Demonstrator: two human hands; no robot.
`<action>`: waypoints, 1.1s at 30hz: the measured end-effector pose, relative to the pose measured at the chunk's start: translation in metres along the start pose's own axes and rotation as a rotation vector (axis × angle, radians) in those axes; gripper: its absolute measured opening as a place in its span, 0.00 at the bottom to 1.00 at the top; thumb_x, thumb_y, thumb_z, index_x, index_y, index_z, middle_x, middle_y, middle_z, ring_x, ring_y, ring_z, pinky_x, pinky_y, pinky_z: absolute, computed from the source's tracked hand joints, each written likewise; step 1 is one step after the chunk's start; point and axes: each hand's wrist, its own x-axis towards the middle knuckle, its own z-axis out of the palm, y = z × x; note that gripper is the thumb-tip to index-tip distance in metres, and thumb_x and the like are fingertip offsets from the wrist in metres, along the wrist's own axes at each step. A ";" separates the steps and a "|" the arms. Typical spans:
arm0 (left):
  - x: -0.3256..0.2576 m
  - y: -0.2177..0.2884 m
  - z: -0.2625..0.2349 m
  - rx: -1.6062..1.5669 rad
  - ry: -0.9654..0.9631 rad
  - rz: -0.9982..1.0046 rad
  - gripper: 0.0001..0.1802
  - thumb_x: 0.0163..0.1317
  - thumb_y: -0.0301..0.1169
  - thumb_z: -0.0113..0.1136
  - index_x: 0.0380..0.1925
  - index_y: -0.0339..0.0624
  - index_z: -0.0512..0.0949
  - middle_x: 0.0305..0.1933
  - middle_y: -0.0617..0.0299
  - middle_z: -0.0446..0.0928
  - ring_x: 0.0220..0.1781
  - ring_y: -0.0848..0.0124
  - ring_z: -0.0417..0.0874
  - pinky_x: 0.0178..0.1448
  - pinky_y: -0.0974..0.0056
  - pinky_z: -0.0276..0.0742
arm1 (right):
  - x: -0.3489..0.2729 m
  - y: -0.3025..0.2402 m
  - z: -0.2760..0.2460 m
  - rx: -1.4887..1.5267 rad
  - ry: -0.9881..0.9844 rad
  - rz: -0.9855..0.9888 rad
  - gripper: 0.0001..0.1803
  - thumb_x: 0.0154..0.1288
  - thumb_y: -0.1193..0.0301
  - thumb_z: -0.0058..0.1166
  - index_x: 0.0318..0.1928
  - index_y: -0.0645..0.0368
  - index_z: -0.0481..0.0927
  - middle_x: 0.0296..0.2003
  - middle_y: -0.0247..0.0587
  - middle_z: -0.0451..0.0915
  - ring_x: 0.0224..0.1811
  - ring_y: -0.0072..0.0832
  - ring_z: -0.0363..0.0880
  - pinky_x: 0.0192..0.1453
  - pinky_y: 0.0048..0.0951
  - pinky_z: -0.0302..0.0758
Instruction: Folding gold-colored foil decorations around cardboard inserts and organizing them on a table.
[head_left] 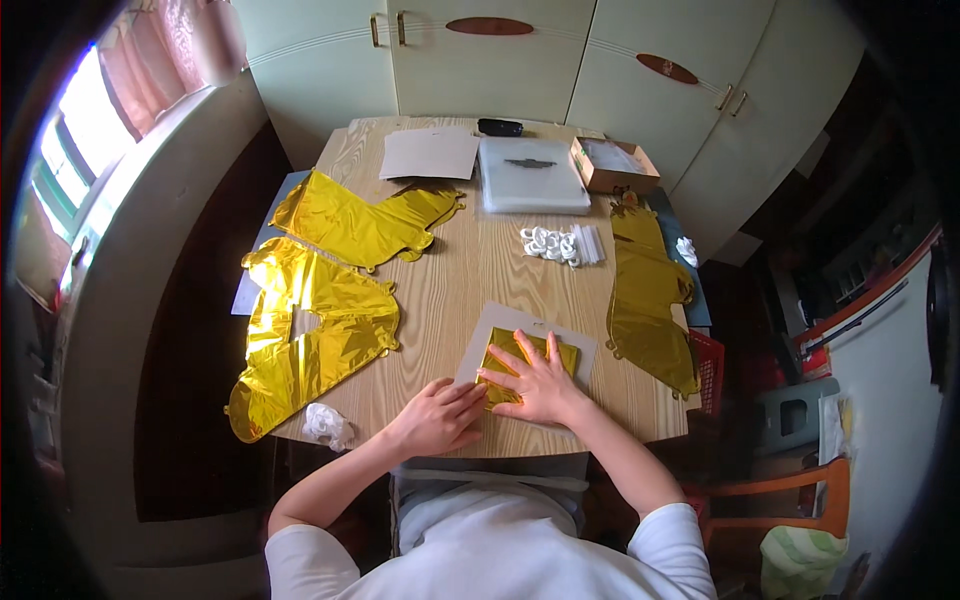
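A folded gold foil balloon (566, 357) lies on a pale grey card (488, 325) near the front edge of the table. My right hand (540, 382) is pressed flat on the foil, fingers spread wide. At the foil's left edge rests my left hand (440, 415), its fingers side by side and stretched toward the right, tips touching the edge. Both palms face down, so part of the foil is hidden beneath them. Flat, unfolded gold foil balloons lie to the left: one farther back (350, 222) and one nearer (345, 340). Another gold foil balloon (648, 290) lies along the right side.
Toward the back are a pale card stack (430, 155), clear plastic bags (535, 180), a black object (500, 128) and an open cardboard box (635, 178). White ribbon coils (550, 243) lie mid-table. A crumpled white wad (327, 425) sits front left; a wooden chair (800, 500) stands right.
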 end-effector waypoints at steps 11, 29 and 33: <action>-0.007 0.013 -0.008 -0.042 -0.067 -0.104 0.36 0.61 0.54 0.58 0.60 0.39 0.73 0.63 0.56 0.73 0.65 0.64 0.71 0.68 0.53 0.63 | 0.000 0.002 0.004 -0.002 -0.011 0.017 0.43 0.58 0.30 0.44 0.73 0.26 0.56 0.76 0.32 0.47 0.79 0.47 0.37 0.72 0.76 0.28; 0.033 -0.009 0.003 0.041 -0.057 -0.137 0.23 0.61 0.41 0.58 0.52 0.39 0.76 0.59 0.60 0.76 0.61 0.68 0.73 0.56 0.58 0.69 | 0.001 0.002 0.008 -0.069 -0.056 0.067 0.57 0.56 0.27 0.41 0.76 0.49 0.47 0.77 0.40 0.44 0.79 0.43 0.35 0.73 0.72 0.30; 0.046 -0.016 0.017 0.082 0.039 -0.164 0.26 0.61 0.40 0.58 0.56 0.38 0.74 0.62 0.59 0.74 0.63 0.67 0.71 0.57 0.57 0.67 | 0.001 0.002 0.008 -0.082 -0.068 0.086 0.61 0.55 0.25 0.37 0.75 0.57 0.46 0.77 0.42 0.43 0.80 0.41 0.34 0.74 0.70 0.30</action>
